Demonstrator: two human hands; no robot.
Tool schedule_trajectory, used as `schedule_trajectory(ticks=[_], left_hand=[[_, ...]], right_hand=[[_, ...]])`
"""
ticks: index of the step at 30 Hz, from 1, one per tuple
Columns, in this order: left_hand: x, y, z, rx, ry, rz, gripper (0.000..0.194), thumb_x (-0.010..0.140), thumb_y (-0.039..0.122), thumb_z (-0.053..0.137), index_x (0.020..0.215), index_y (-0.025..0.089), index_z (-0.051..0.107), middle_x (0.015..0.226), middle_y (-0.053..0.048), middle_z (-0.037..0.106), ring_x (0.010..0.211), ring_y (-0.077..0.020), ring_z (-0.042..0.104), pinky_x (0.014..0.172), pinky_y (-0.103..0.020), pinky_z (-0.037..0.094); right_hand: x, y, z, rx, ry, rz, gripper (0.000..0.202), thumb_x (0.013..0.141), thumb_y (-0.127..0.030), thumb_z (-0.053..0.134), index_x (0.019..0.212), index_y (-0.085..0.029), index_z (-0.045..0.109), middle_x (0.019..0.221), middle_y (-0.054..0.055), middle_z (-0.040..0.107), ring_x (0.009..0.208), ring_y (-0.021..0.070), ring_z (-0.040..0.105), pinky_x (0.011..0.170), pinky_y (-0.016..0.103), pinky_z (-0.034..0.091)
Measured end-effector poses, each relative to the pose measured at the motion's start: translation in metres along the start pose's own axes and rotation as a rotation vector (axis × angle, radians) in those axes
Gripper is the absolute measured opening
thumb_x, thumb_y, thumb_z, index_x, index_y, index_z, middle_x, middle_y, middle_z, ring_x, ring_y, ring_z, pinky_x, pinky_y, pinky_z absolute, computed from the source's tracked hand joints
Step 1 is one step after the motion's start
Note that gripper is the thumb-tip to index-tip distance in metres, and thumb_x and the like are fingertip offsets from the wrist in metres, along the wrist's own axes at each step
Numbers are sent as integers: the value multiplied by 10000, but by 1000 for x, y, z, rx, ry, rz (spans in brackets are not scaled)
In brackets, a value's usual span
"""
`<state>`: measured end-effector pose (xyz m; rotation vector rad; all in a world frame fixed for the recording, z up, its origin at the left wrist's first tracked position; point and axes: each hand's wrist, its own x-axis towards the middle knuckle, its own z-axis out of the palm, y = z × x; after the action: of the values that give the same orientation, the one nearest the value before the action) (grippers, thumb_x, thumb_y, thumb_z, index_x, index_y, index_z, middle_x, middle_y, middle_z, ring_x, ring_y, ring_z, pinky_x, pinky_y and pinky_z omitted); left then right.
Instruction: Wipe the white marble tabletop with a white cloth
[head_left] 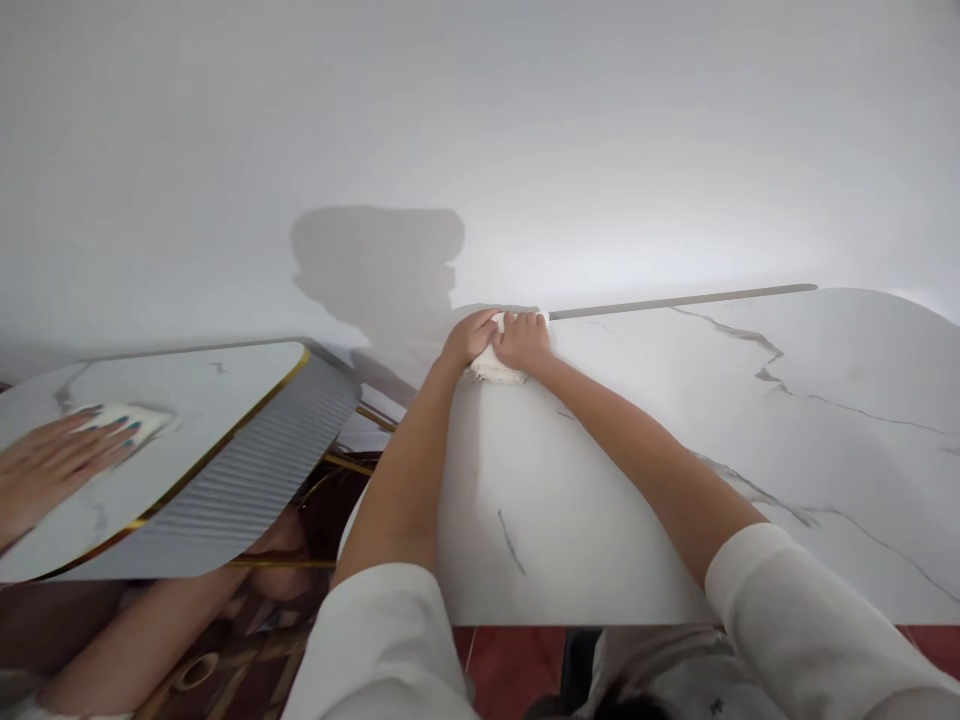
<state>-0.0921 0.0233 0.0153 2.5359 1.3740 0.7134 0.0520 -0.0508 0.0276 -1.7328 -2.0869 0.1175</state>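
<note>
Two hands on a white cloth (498, 371), at the 10 o'clock corner of a marbled table (615, 490). The left hand (472, 338) grips the cloth's 10 o'clock side; the right hand (523, 342), fingers curled, grips its top. Between 8 and 9 o'clock, another person's hand (64, 455) lies flat on a pale cloth (152, 418) upon a second table (225, 395).

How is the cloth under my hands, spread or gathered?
Gathered: the cloth forms a compact bundle under your left hand and right hand.
</note>
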Motion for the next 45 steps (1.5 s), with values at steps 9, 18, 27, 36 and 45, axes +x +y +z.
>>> schedule_trajectory(ticks=[9,18,27,36,45], left_hand=[[-79,32,-20,120,-72,-39,608,875,362,292,1374,113,534,1435,-157,569,1336,-271,505,1169,-432,356],[-203,78,-54,122,-102,-89,587,902,465,294,1324,158,562,1402,-153,591,1324,-298,517,1184,-491,346],[-250,122,-57,175,-100,-138,563,874,422,287,1300,199,580,1335,-123,633,1291,-297,543,1168,-492,381],[-240,196,-13,217,-18,-105,521,905,372,272,1249,165,604,1279,-139,658,1220,-298,581,1112,-443,419],[-165,174,-1,187,-23,-122,482,862,330,313,1163,195,665,1221,-111,696,1183,-296,596,1066,-418,440]], right_hand=[[-75,-33,-2,12,97,-51,523,970,-299,355,1355,24,498,1335,300,574,1245,387,517,1050,573,344],[-177,-91,-15,22,-34,-156,636,988,-318,378,1448,121,370,1466,358,446,1396,397,430,1153,553,267],[-226,-91,-30,37,-50,-244,634,974,-316,414,1435,119,402,1464,335,468,1381,398,457,1147,543,293],[-263,-21,-60,5,26,-262,527,949,-327,426,1311,39,537,1289,299,605,1175,393,556,1029,513,353],[-199,7,-56,3,10,-173,474,953,-297,389,1278,6,557,1262,267,622,1174,379,547,1019,496,351]])
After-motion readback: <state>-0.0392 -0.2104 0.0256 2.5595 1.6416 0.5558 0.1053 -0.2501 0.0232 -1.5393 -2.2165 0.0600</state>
